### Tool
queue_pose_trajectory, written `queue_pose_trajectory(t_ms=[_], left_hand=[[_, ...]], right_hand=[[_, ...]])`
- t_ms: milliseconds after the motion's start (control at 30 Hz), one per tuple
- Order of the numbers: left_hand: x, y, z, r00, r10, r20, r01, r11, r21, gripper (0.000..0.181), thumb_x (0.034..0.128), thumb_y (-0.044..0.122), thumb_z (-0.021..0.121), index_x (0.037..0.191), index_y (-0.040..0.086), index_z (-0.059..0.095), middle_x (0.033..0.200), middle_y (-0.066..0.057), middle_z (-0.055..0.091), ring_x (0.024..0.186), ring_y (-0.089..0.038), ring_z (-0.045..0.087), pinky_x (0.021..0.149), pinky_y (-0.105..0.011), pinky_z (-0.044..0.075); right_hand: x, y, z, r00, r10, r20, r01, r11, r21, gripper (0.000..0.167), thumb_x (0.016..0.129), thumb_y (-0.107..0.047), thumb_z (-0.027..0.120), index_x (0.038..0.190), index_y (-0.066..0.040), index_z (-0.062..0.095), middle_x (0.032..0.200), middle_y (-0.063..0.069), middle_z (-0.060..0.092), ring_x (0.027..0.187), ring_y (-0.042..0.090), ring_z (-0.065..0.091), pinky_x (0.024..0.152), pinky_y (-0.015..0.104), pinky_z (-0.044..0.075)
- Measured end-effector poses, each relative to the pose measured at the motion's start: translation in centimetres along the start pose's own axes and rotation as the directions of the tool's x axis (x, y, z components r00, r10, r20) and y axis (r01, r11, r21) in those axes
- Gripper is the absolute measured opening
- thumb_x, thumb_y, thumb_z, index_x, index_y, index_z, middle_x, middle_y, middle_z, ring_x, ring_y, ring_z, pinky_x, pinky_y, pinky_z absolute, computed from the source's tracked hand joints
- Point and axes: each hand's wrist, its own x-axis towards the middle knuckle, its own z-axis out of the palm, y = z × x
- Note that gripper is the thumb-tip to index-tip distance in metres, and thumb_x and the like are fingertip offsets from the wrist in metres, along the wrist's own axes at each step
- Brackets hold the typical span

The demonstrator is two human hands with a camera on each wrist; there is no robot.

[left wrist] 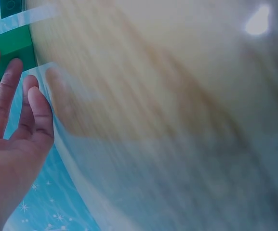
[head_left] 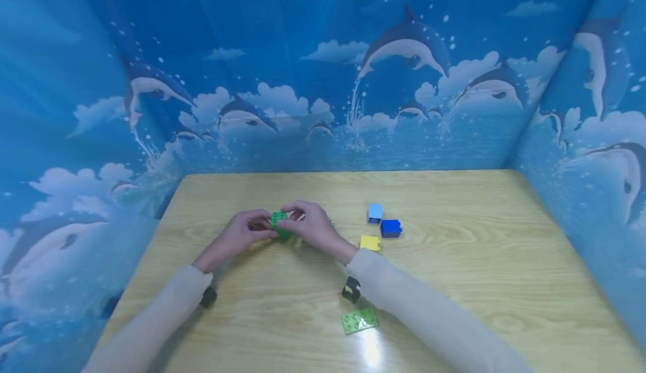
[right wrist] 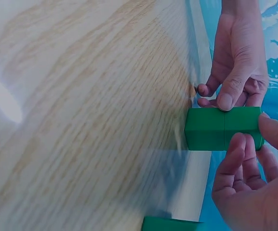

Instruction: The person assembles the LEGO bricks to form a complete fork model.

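Note:
Two green toy building bricks point(head_left: 280, 225), one stacked on the other, stand between both hands over the left part of the table. The left hand point(head_left: 243, 231) pinches the stack from its left side, its thumb point(right wrist: 228, 98) on the lower brick near the seam. From the other side the right hand point(head_left: 312, 224) pinches the upper brick, fingers around its studded end. A thin seam between the two bricks point(right wrist: 224, 129) shows in the right wrist view. Another green brick point(right wrist: 170, 224) lies close by, mostly hidden behind the right hand in the head view.
To the right lie a light blue brick point(head_left: 374, 213), a dark blue brick point(head_left: 391, 229) and a yellow brick point(head_left: 369, 243), partly behind the right forearm. A flat light green studded plate point(head_left: 360, 321) lies nearer the front. Dolphin-printed curtains point(head_left: 323, 81) surround the wooden table.

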Motion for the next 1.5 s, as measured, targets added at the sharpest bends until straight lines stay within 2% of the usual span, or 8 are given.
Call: queue_pose_trajectory(t_ms=[300, 467, 567, 733, 933, 1100, 1333, 1500], left_hand=[[0.1, 0.2, -0.1, 0.999, -0.034, 0.011, 0.034, 0.999, 0.041, 0.034, 0.1001, 0.022, 0.083, 0.131, 0.014, 0.074, 0.110, 0.000, 0.078, 0.104, -0.022, 0.073, 0.095, -0.049, 0.059], [-0.4, 0.5, -0.4, 0.999, -0.047, -0.005, 0.047, 0.996, 0.071, 0.048, 0.0980, 0.018, 0.085, 0.140, 0.005, 0.065, 0.115, -0.009, 0.076, 0.103, -0.027, 0.072, 0.089, -0.047, 0.060], [-1.3, 0.8, -0.6, 0.996, -0.078, -0.046, 0.083, 0.990, 0.110, 0.051, 0.0975, 0.017, 0.085, 0.140, 0.001, 0.061, 0.123, -0.016, 0.072, 0.110, -0.033, 0.071, 0.092, -0.050, 0.061], [-3.1, 1.8, -0.3, 0.983, -0.128, -0.134, 0.149, 0.976, 0.159, 0.036, 0.1013, 0.020, 0.079, 0.128, 0.002, 0.064, 0.125, -0.015, 0.068, 0.115, -0.034, 0.068, 0.096, -0.052, 0.059], [-5.7, 3.5, 1.2, 0.981, -0.053, -0.189, 0.085, 0.983, 0.166, 0.016, 0.1029, 0.011, 0.073, 0.117, 0.003, 0.070, 0.105, -0.004, 0.071, 0.098, -0.022, 0.067, 0.082, -0.037, 0.057], [-7.3, 5.1, 2.7, 0.984, -0.038, -0.172, 0.064, 0.987, 0.147, 0.014, 0.1036, 0.011, 0.073, 0.116, 0.006, 0.073, 0.100, 0.002, 0.071, 0.094, -0.017, 0.066, 0.078, -0.030, 0.056], [-8.1, 6.8, 5.3, 0.994, -0.079, -0.070, 0.087, 0.988, 0.130, 0.018, 0.1029, 0.018, 0.075, 0.119, 0.011, 0.074, 0.100, 0.008, 0.071, 0.095, -0.013, 0.066, 0.080, -0.031, 0.056], [-8.4, 7.1, 7.8, 1.000, -0.011, 0.019, 0.008, 0.992, 0.123, 0.019, 0.1018, 0.021, 0.077, 0.120, 0.013, 0.074, 0.104, 0.011, 0.070, 0.100, -0.013, 0.067, 0.083, -0.033, 0.058]], right_hand=[[-0.5, -0.3, -0.6, 0.999, 0.028, 0.038, -0.026, 0.999, -0.043, 0.046, 0.102, -0.024, 0.080, 0.143, -0.007, 0.066, 0.104, 0.000, 0.073, 0.096, 0.016, 0.068, 0.080, 0.033, 0.060], [-1.5, -1.1, -1.5, 0.999, 0.040, 0.023, -0.039, 0.997, -0.068, 0.053, 0.105, -0.028, 0.076, 0.150, -0.006, 0.058, 0.108, 0.001, 0.071, 0.099, 0.017, 0.069, 0.084, 0.036, 0.061], [-2.4, -1.6, -2.4, 0.999, 0.037, 0.004, -0.037, 0.996, -0.084, 0.049, 0.106, -0.029, 0.074, 0.147, -0.008, 0.060, 0.109, 0.001, 0.071, 0.100, 0.018, 0.069, 0.086, 0.038, 0.061], [-3.9, -1.8, -3.9, 1.000, 0.014, -0.011, -0.014, 0.995, -0.095, 0.037, 0.107, -0.027, 0.071, 0.139, -0.008, 0.066, 0.109, 0.002, 0.070, 0.100, 0.018, 0.068, 0.087, 0.037, 0.060], [-6.5, -1.4, -5.2, 0.999, 0.015, -0.044, -0.019, 0.997, -0.075, 0.030, 0.107, -0.025, 0.070, 0.134, -0.012, 0.069, 0.107, 0.000, 0.070, 0.095, 0.017, 0.068, 0.078, 0.036, 0.059], [-9.1, -0.9, -6.8, 0.998, 0.024, -0.059, -0.028, 0.997, -0.070, 0.029, 0.109, -0.024, 0.069, 0.134, -0.012, 0.069, 0.107, 0.000, 0.071, 0.095, 0.019, 0.068, 0.077, 0.038, 0.059], [-12.8, 0.3, -9.8, 0.993, 0.014, -0.121, -0.039, 0.979, -0.202, 0.024, 0.108, -0.023, 0.070, 0.130, -0.014, 0.072, 0.106, -0.003, 0.071, 0.094, 0.017, 0.067, 0.079, 0.038, 0.059], [-15.1, 1.3, -11.5, 0.991, 0.042, -0.128, -0.076, 0.959, -0.272, 0.021, 0.107, -0.018, 0.070, 0.125, -0.009, 0.073, 0.104, -0.003, 0.072, 0.091, 0.015, 0.067, 0.077, 0.036, 0.059]])
